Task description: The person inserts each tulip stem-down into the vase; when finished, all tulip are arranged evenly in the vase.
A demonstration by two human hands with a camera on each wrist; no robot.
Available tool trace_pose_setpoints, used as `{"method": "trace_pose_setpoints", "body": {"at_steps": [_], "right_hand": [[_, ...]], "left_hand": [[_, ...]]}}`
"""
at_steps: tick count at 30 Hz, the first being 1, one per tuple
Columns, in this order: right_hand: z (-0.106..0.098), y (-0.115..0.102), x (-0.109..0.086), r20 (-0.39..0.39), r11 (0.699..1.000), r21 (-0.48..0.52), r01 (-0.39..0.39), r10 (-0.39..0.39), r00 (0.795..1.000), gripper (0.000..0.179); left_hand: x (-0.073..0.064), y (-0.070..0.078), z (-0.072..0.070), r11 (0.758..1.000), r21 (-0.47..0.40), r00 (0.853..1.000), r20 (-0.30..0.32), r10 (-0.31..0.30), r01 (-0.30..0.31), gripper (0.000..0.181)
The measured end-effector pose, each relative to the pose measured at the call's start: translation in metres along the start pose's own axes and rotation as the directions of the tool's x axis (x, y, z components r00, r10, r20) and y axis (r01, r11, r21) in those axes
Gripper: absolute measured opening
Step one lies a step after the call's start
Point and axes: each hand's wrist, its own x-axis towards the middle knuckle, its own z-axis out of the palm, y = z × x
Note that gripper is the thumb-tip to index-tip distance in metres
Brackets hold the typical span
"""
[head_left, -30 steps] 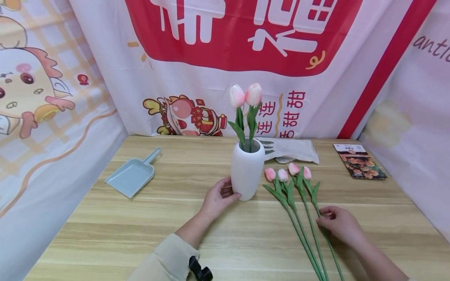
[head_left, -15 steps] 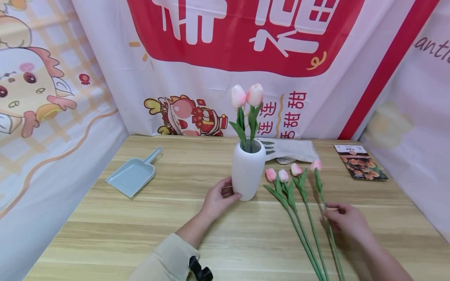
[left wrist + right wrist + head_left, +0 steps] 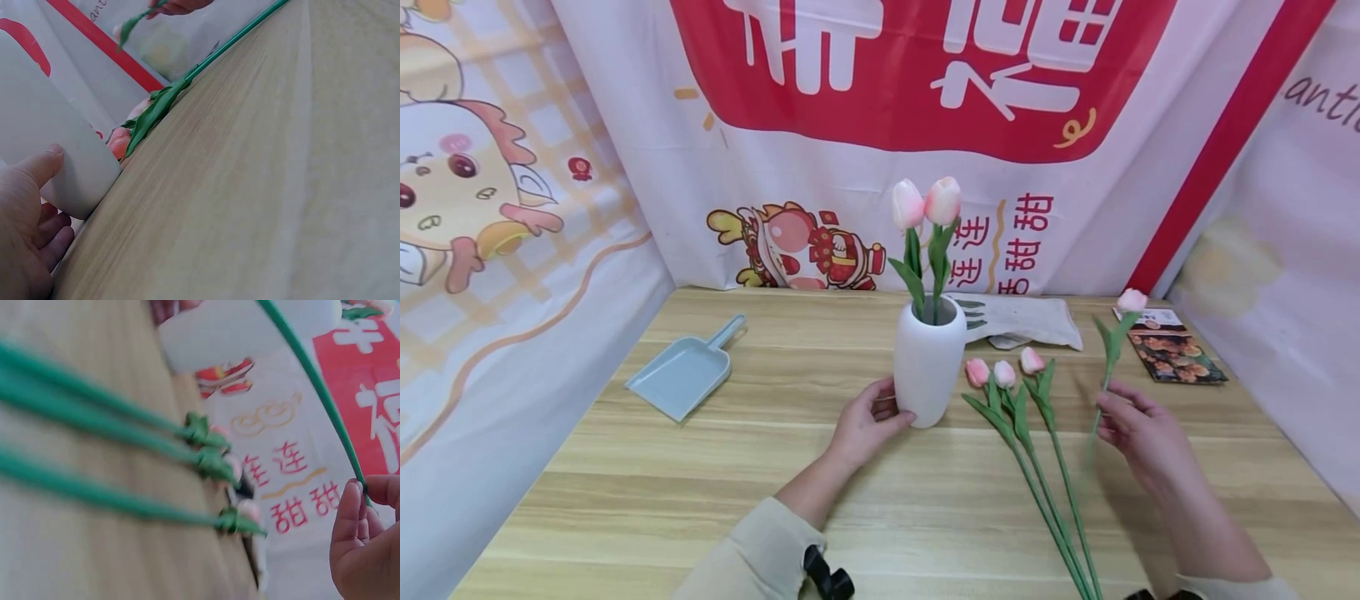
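My left hand holds the lower side of a white vase, which stands upright on the table. The thumb lies on the vase's near side, and the fingers are partly hidden. Two pale pink tulips stand in the vase. At the right, my right hand pinches the stem of a single pink tulip, raised off the table. That stem shows as a green line in the right wrist view. Between the hands, three more tulips lie with their blooms away from me.
A light blue dustpan lies at the left. Behind the vase is a pale cloth item beside dark prongs. A card with printed orange flowers lies at the back right. Printed cloth hangs round the table.
My right hand has picked up the rightmost tulip from beside the others and moved it up, away from me and to the right. The left hand and the vase have stayed put.
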Motion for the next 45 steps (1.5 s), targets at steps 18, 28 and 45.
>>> {"method": "trace_pose_setpoints", "body": {"at_steps": [18, 28, 45], "right_hand": [[0.060, -0.024, 0.008, -0.156, 0.857, 0.494, 0.148, -0.081, 0.985, 0.017], [0.085, -0.047, 0.012, -0.303, 0.752, 0.592, 0.290, -0.126, 0.945, 0.027], [0.128, -0.071, 0.016, -0.437, 0.680, 0.429, 0.595, -0.420, 0.795, 0.041]], "left_hand": [[0.001, 0.000, 0.001, 1.000, 0.000, 1.000, 0.000, -0.005, 0.005, 0.061], [0.000, 0.000, 0.001, 1.000, 0.008, 1.000, 0.002, 0.003, -0.003, 0.061], [0.000, 0.000, 0.001, 1.000, -0.010, 1.000, 0.003, -0.002, 0.002, 0.060]]}}
